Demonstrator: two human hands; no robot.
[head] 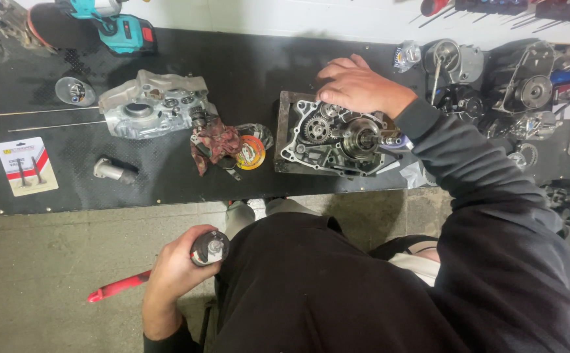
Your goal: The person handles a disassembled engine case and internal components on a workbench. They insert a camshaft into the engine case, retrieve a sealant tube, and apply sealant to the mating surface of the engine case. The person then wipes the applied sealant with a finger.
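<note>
Right hand (358, 84) rests spread on engine case (334, 137), far edge. Left hand (179, 265), well nearer the body, clamps round hammer (167, 268), handle pointing left.

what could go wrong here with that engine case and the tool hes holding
The right hand rests on the open engine case beside exposed gears, so fingers might get pinched. The left hand holds a red-handled tool low, off the black mat; it could slip to the floor.
</note>
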